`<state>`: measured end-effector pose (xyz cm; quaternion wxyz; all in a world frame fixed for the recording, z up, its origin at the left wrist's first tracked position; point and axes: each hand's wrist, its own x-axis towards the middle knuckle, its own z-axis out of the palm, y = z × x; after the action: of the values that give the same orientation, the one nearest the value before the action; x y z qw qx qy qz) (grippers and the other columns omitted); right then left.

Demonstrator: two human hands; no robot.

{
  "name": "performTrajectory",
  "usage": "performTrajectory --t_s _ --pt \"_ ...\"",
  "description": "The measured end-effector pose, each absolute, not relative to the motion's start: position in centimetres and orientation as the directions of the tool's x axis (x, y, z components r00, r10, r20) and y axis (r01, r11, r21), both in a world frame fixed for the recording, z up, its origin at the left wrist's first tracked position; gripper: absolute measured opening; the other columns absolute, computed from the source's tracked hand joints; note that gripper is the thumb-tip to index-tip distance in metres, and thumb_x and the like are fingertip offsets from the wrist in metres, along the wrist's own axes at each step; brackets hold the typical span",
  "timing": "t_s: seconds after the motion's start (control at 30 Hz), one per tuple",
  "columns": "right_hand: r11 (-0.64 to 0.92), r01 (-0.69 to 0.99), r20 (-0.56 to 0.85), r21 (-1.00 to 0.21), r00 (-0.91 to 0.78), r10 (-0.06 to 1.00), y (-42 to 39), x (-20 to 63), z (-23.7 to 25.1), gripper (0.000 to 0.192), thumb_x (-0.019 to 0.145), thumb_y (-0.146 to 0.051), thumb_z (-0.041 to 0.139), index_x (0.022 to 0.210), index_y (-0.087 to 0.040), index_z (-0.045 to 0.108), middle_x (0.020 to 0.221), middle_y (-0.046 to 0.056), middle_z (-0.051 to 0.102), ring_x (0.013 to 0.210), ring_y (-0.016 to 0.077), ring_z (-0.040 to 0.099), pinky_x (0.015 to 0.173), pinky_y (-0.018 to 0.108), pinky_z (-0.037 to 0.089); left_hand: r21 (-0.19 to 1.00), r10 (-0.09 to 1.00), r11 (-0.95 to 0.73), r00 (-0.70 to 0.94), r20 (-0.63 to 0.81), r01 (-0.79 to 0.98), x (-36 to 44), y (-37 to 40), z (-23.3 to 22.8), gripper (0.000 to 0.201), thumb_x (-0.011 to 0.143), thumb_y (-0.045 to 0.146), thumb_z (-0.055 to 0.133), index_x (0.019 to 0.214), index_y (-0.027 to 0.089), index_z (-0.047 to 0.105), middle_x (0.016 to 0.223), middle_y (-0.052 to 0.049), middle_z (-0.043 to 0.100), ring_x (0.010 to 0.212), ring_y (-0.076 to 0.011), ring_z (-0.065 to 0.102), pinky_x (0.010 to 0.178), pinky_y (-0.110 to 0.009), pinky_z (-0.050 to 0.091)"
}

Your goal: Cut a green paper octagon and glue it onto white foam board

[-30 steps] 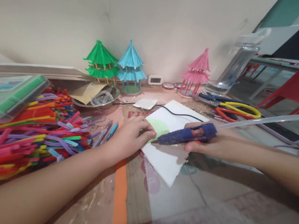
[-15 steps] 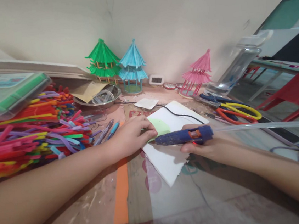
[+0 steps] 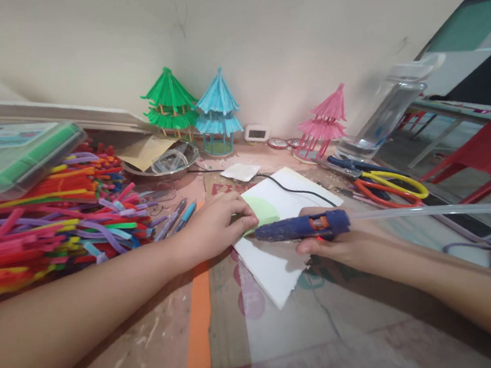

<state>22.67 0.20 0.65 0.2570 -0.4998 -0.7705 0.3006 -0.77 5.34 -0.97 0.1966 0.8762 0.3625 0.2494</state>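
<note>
My right hand (image 3: 333, 245) is wrapped around a dark blue hot glue gun (image 3: 294, 227), whose nozzle points left. A long clear glue stick (image 3: 428, 211) sticks out of its back end, and a small red light glows beneath it. My left hand (image 3: 219, 225) is closed, thumb and fingers pinched at the near left edge of a light green disc (image 3: 266, 208). The nozzle tip sits right beside these fingertips; whether it touches the disc is hard to see. Under the disc lies a white sheet (image 3: 276, 271), partly shaded by the glue gun.
Bundles of colourful pipe cleaners (image 3: 58, 239) fill the left side, below a plastic case (image 3: 18, 155). Green (image 3: 170, 104), blue (image 3: 219, 110) and pink (image 3: 322, 120) pagoda models stand along the wall. Scissors (image 3: 389, 189) and a clear bottle (image 3: 391, 113) are at right. A black cord (image 3: 296, 190) crosses the sheet.
Both hands, the glue gun and the green disc keep nearly the same places. Only the camera view has shifted very slightly.
</note>
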Motion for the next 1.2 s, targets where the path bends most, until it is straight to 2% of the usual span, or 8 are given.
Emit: performTrajectory --t_s 0.23,0.4,0.67,0.97,1.2 --pt "0.325 0.620 0.106 -0.714 -0.363 0.926 0.3 22.9 0.8 0.043 0.073 -0.057 0.070 0.058 -0.024 0.046 0.051 -0.003 0.043 0.047 0.0137 0.038 0.044 0.027 0.031 0.517 0.730 -0.665 0.615 0.297 0.539 -0.8 5.3 -0.9 0.017 0.091 0.024 0.058 0.079 0.019 0.068 0.087 -0.004 0.064 0.090 -0.0214 0.060 0.082 -0.034 0.046" --pt "0.351 0.659 0.115 -0.665 -0.374 0.920 0.5 23.5 1.1 0.040 0.075 -0.056 0.069 0.059 -0.025 0.052 0.056 -0.001 0.051 0.054 0.0173 0.047 0.051 0.029 0.038 0.503 0.723 -0.675 0.620 0.306 0.539 -0.8 5.2 -0.8 0.018 0.092 0.024 0.056 0.079 0.019 0.067 0.086 -0.004 0.064 0.091 -0.0215 0.059 0.083 -0.035 0.045" --pt "0.371 0.716 0.154 -0.591 -0.351 0.924 0.5 23.9 1.3 0.035 0.076 -0.053 0.070 0.060 -0.025 0.059 0.055 0.000 0.056 0.054 0.0192 0.053 0.051 0.031 0.041 0.518 0.728 -0.663 0.626 0.279 0.540 -0.8 5.2 -0.7 0.022 0.093 0.027 0.053 0.078 0.018 0.066 0.085 -0.005 0.064 0.090 -0.0221 0.058 0.080 -0.034 0.044" --pt "0.326 0.810 0.063 -0.488 -0.339 0.939 0.3 23.7 2.6 0.024 0.080 -0.048 0.067 0.076 -0.026 0.074 0.064 -0.001 0.067 0.064 0.0225 0.062 0.057 0.029 0.046 0.535 0.738 -0.651 0.614 0.281 0.539 -1.0 5.5 -0.9 0.021 0.090 0.031 0.054 0.077 0.019 0.066 0.087 -0.004 0.063 0.091 -0.0228 0.057 0.083 -0.035 0.043" --pt "0.329 0.796 0.026 -0.507 -0.368 0.929 0.6 24.5 2.3 0.032 0.082 -0.054 0.064 0.095 -0.029 0.078 0.073 0.000 0.071 0.068 0.0229 0.064 0.059 0.029 0.046 0.562 0.732 -0.647 0.627 0.267 0.515 -0.9 5.4 -0.7 0.023 0.091 0.031 0.051 0.075 0.019 0.063 0.084 -0.004 0.061 0.089 -0.0219 0.057 0.082 -0.035 0.042"
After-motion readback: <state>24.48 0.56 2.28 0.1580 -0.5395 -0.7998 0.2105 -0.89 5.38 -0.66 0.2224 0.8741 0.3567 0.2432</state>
